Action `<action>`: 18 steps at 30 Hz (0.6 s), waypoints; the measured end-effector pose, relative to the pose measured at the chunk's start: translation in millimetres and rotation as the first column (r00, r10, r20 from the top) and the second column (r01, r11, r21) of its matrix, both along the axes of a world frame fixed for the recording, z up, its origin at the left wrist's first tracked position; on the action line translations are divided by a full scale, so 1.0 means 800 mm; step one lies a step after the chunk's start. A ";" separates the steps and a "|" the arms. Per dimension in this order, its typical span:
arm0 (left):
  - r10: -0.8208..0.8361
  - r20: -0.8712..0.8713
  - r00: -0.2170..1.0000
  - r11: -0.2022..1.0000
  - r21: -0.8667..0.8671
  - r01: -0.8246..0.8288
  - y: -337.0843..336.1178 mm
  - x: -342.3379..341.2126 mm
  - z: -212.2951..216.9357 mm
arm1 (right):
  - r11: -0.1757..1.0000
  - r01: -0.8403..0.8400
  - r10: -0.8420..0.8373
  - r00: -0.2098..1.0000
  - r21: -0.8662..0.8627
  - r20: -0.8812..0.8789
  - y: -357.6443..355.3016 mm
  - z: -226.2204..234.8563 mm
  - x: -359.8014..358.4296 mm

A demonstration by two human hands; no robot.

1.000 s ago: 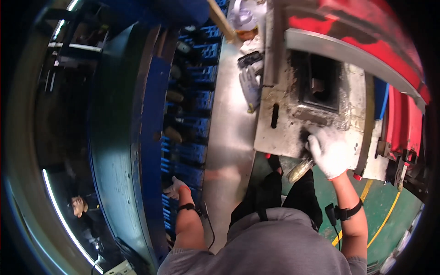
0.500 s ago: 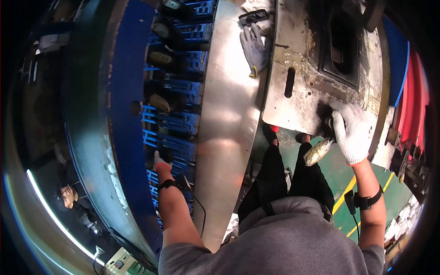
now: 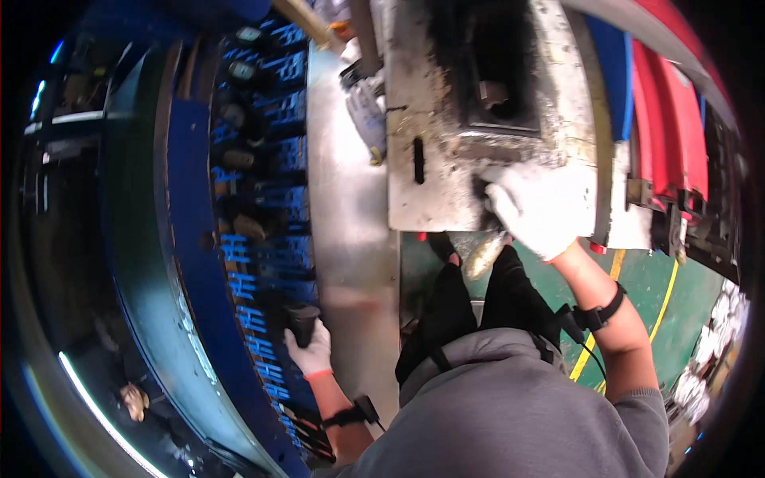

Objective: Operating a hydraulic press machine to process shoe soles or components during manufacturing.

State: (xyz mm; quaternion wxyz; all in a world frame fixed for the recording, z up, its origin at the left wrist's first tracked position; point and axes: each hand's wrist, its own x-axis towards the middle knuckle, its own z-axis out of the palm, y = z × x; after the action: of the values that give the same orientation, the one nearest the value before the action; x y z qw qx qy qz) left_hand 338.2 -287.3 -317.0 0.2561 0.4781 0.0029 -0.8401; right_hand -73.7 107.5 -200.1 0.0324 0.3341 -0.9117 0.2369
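My left hand [image 3: 311, 350], in a white glove with an orange cuff, is closed around a dark, cup-shaped piece [image 3: 301, 323] beside the blue slatted rack [image 3: 253, 334]. Most of that piece's lower part is hidden by the fingers. My right hand [image 3: 535, 209], also white-gloved, is at the near edge of the stained metal worktop [image 3: 410, 199]. Its fingers are curled around a long object [image 3: 484, 256] with a pale yellowish, worn end hanging past that edge. The glove hides the rest of it, so its kind is unclear.
Several dark shoe-shaped pieces [image 3: 237, 159] sit along the rack. A bare metal ledge [image 3: 351, 263] runs between rack and worktop, with a grey glove [image 3: 366, 119] on it. The worktop has a dark recessed opening [image 3: 498, 95]. Red panels [image 3: 665, 119] stand at the right.
My left hand has come back from the rack toward me, and a dark piece now shows in it. The view has shifted; my right hand still grips the pale-ended object at the worktop edge.
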 end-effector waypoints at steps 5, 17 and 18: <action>-0.413 -0.085 0.907 0.879 -0.297 0.372 0.139 -0.138 0.061 | 0.956 -0.074 0.090 0.995 -0.283 0.045 -0.010 0.014 0.008; -0.707 0.598 0.377 -0.232 -0.700 0.676 0.256 -0.457 0.214 | 0.517 0.549 0.301 0.602 -0.657 0.740 -0.004 0.056 -0.043; -0.679 0.604 0.418 -0.243 -0.722 0.648 0.260 -0.459 0.229 | 0.541 0.555 0.179 0.657 -0.631 0.732 0.000 0.048 -0.066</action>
State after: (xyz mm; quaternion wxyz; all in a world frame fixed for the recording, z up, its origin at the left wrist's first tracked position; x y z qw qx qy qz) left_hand -29.1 -79.3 -133.4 -0.0205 0.1374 -0.7356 -0.6630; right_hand -126.8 107.5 -162.0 -0.1524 0.0436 -0.6574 0.7367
